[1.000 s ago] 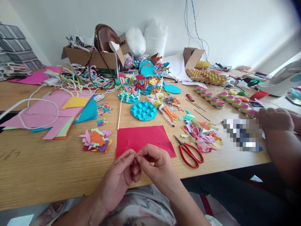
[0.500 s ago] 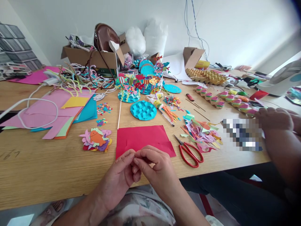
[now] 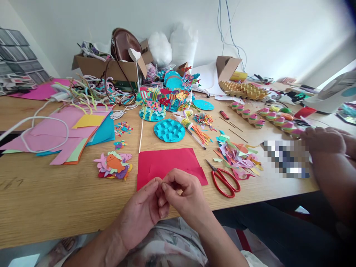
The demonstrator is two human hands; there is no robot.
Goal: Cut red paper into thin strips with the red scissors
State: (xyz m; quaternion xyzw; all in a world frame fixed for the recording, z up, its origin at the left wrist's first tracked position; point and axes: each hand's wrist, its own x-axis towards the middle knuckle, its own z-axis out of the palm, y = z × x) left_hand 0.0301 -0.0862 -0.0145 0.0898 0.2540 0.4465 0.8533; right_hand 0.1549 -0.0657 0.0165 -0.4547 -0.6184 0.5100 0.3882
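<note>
My left hand (image 3: 141, 211) and my right hand (image 3: 183, 196) meet at the near edge of the wooden table (image 3: 55, 200), fingertips pinched together. Whatever they pinch is too small to make out. Just beyond them lies a red paper sheet (image 3: 167, 163). Red-handled scissors (image 3: 224, 180) lie to the right of my right hand. A stack of paper fish cut-outs (image 3: 114, 165) sits to the left of the red sheet.
A heap of paper scraps (image 3: 239, 157), a blue paper disc (image 3: 169, 129), coloured sheets (image 3: 69, 135), a white cable (image 3: 36, 126), cardboard boxes (image 3: 111, 66) and paper fish crafts (image 3: 164, 98) cover the table. Another person's hand (image 3: 324, 141) rests at the right.
My fingers shifted slightly while staying pinched together; nothing else has moved.
</note>
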